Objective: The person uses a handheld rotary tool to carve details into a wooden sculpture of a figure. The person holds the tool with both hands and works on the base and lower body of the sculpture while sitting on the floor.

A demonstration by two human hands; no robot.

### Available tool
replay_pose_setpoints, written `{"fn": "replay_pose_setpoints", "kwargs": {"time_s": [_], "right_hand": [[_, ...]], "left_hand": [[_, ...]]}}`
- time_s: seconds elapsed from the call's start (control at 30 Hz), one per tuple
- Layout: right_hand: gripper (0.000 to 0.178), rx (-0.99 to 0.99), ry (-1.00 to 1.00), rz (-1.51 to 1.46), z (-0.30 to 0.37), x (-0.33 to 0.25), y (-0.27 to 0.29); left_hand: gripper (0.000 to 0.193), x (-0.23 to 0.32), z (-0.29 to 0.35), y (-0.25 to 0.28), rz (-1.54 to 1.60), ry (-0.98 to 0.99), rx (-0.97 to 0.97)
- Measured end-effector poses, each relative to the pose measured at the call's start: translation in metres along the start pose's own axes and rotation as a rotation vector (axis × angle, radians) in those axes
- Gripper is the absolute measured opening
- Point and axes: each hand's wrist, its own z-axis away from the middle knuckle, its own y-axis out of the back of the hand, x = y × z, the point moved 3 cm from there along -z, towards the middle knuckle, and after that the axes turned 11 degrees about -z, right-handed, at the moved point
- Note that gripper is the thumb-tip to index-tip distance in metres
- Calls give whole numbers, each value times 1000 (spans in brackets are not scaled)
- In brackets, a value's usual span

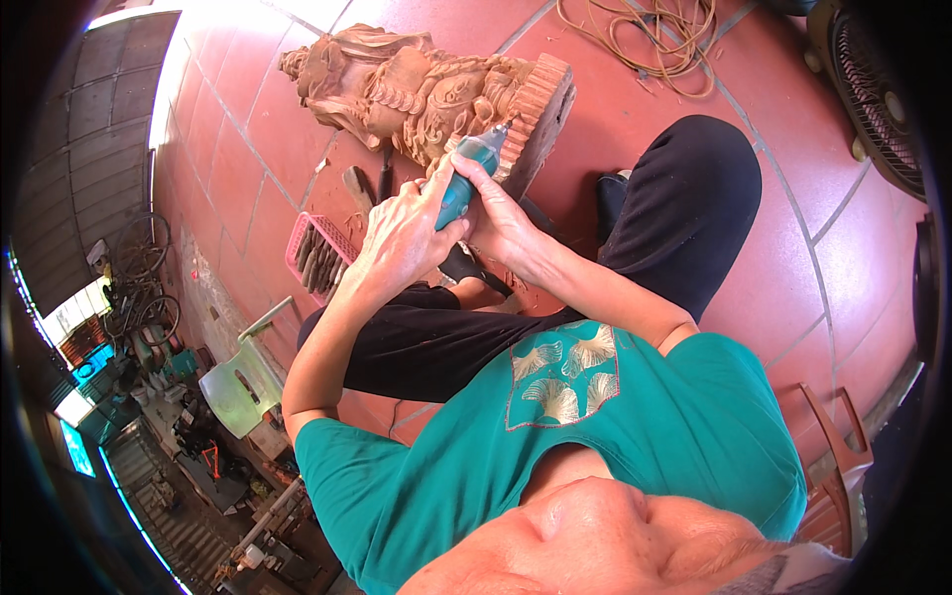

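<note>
A carved wooden statue (416, 87) lies on its side on the floor in front of me, its ridged base pointing right. Both my hands are closed around a teal rotary tool (468, 177). Its grey nose and thin tip reach to the ridged edge of the base; whether the tip touches the wood I cannot tell. My left hand (405, 226) grips the tool's body from the left. From the right, my right hand (504, 220) wraps it, thumb along the casing. Part of the tool is hidden by the fingers.
Left of my knees is a pink basket (296, 241) of dark carving tools, with a wooden handle (358, 186) beyond it. Cable (684, 50) lies coiled at the far right, near a fan (883, 99). A pale green chair (243, 387) stands left, a brown chair (843, 451) right.
</note>
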Motion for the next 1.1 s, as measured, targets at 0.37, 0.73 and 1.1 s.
{"fn": "replay_pose_setpoints", "kwargs": {"time_s": [0.37,0.73,1.1], "right_hand": [[39,-4,5,6,-3,-1,-2],[33,-35,0,7,-6,0,-2],[39,-18,4,-1,-7,1,3]], "left_hand": [[82,-2,-1,-2,0,1,17],[80,-2,0,-3,-8,30,16],[81,-1,0,-2,-22,22,9]]}}
